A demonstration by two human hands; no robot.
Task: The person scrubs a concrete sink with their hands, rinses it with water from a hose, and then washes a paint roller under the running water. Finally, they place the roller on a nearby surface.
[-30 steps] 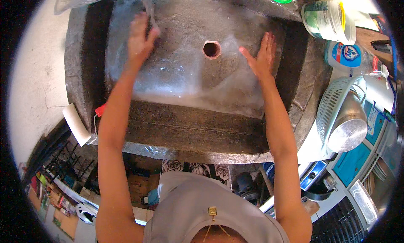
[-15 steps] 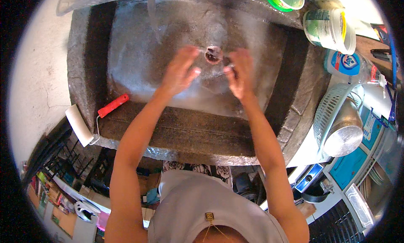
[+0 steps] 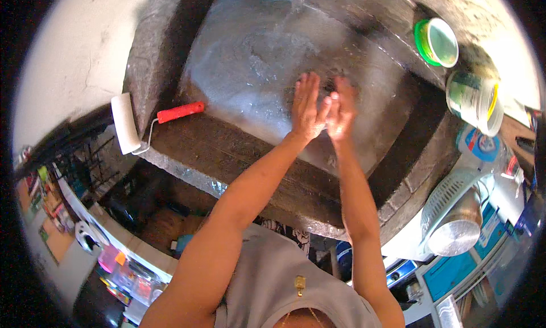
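while both hands are down in the rough, wet basin [image 3: 250, 152], i'd worry first about splashing: the left hand [image 3: 307, 109] and right hand [image 3: 342, 109] are each open, gripping nothing, fingers stretched forward and thumbs close together, though i can't tell whether they touch. the shallow water [image 3: 239, 78] spreads mostly to their left, fed by a stream [image 3: 297, 7] at the far side, so a brisk sweep toward the body could throw it over the near edge onto the grey shirt [image 3: 273, 265]. the paint roller [image 3: 181, 112] looks precarious too, its red handle lying across the near left corner and its white sleeve by the outer rim; a swinging left forearm might knock it down. over on the right ledge, the green-rimmed tub [image 3: 442, 42] could tip in if an elbow caught it.
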